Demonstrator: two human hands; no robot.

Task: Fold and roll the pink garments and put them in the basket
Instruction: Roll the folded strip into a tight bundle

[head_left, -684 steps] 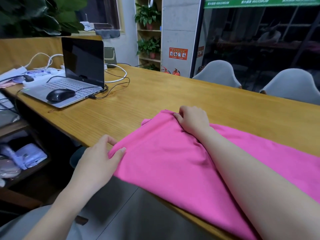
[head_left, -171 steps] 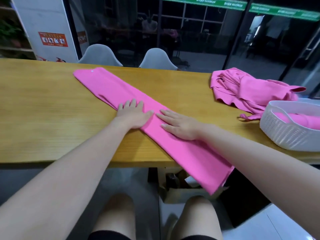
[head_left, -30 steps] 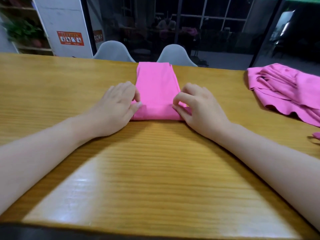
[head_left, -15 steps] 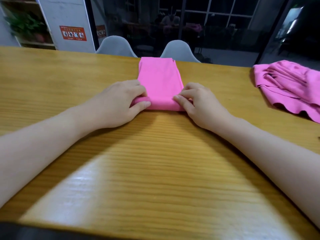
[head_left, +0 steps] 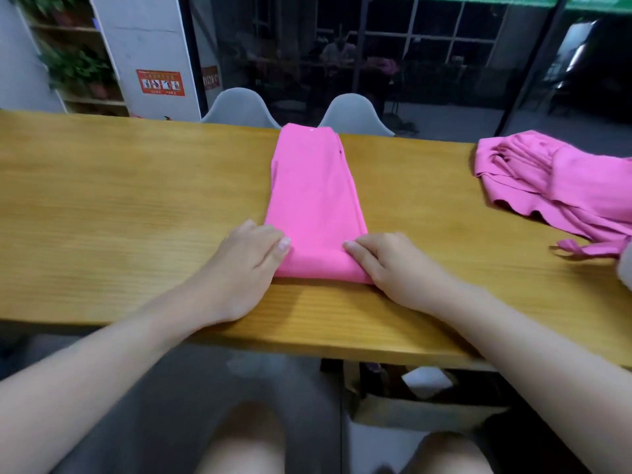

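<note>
A pink garment [head_left: 313, 200], folded into a long narrow strip, lies across the wooden table [head_left: 119, 200], pointing away from me. Its near end is turned over into a thick roll. My left hand [head_left: 246, 265] grips the left end of that roll, fingers curled over its top. My right hand [head_left: 393, 265] grips the right end, thumb tip on the cloth. A loose heap of pink garments [head_left: 554, 179] lies at the far right. Only a pale sliver of the basket [head_left: 626, 268] shows at the right edge.
Two grey chairs [head_left: 239, 107] [head_left: 352, 112] stand behind the table's far edge. A cardboard box [head_left: 420, 405] sits on the floor under the table, by my knees. Bare wood stretches left of the strip.
The view has tilted down, so the table's front edge and my knees now show. Both hands stay on the strip's rolled near end, which lies closer to me than half a second ago.
</note>
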